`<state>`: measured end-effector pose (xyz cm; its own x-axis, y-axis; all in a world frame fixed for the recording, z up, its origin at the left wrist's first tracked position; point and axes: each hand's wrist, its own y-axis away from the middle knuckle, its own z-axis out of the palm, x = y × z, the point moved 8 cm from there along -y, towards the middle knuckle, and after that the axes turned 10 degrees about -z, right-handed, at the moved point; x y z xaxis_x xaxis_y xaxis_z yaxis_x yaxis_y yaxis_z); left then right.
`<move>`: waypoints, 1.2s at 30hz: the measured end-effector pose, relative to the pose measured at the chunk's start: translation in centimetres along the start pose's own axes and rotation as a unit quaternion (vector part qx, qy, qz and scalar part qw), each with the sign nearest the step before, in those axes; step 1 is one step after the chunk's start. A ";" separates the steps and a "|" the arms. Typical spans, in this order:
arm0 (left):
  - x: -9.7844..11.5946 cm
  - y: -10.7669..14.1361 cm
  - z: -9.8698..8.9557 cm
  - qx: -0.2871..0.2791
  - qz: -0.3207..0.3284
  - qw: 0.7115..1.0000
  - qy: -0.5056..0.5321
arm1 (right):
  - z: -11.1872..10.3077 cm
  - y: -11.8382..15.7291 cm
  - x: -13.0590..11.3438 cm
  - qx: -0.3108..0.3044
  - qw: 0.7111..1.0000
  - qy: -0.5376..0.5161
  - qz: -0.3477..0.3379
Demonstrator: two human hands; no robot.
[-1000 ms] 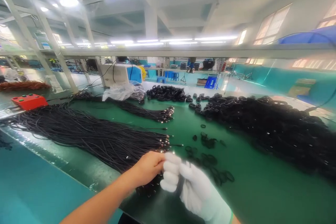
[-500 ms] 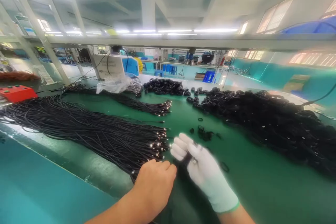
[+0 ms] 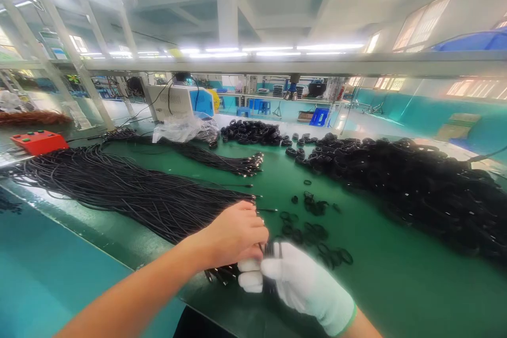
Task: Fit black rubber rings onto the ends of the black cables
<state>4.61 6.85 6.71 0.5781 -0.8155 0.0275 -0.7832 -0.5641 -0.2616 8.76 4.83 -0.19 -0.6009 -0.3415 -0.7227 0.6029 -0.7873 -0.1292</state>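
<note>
Many black cables (image 3: 130, 185) with shiny metal plugs lie side by side along the left of the green table. My bare left hand (image 3: 241, 235) is over their plug ends, its fingers closed in a pinch on what looks like a cable end, mostly hidden. Touching it from the right is my right hand (image 3: 293, 280) in a white glove. Its thumb and fingers are closed around several black cable ends (image 3: 271, 282). Loose black rings (image 3: 335, 256) lie just beyond the glove.
A heap of coiled black cables (image 3: 396, 179) fills the table's right side, with smaller coils (image 3: 251, 132) at the back. A second cable bundle (image 3: 222, 161) lies farther off. A red button box (image 3: 39, 141), clear plastic bag (image 3: 184, 129) and white-and-blue machine (image 3: 174, 100) stand at left.
My left hand has moved up and forward over the plug ends. My gloved right hand has come down and left, and the two hands now meet. The view has shifted slightly.
</note>
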 end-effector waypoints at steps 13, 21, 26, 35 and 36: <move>-3.3 0.9 4.2 -0.153 -0.255 0.825 0.481 | -0.3 0.9 1.8 0.000 0.989 -0.131 0.074; -2.3 3.1 5.0 0.038 -0.320 0.791 0.520 | -0.6 0.6 0.9 -0.034 0.999 -0.018 0.022; -1.3 4.1 5.9 0.023 -0.300 0.745 0.595 | 0.8 0.8 0.6 -0.076 0.995 0.043 0.042; 0.2 5.7 3.5 0.151 -0.282 0.794 0.518 | 2.9 1.9 -0.1 -0.125 0.971 0.188 0.083; 0.6 5.9 3.1 0.171 -0.269 0.804 0.502 | 2.7 2.1 -0.3 -0.115 0.968 0.207 0.084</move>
<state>1.06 3.42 2.21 0.2005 -0.2559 0.9457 -0.2730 -0.9416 -0.1969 8.76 1.89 1.54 -0.2504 -0.1829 -0.9507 0.8032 -0.5876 -0.0985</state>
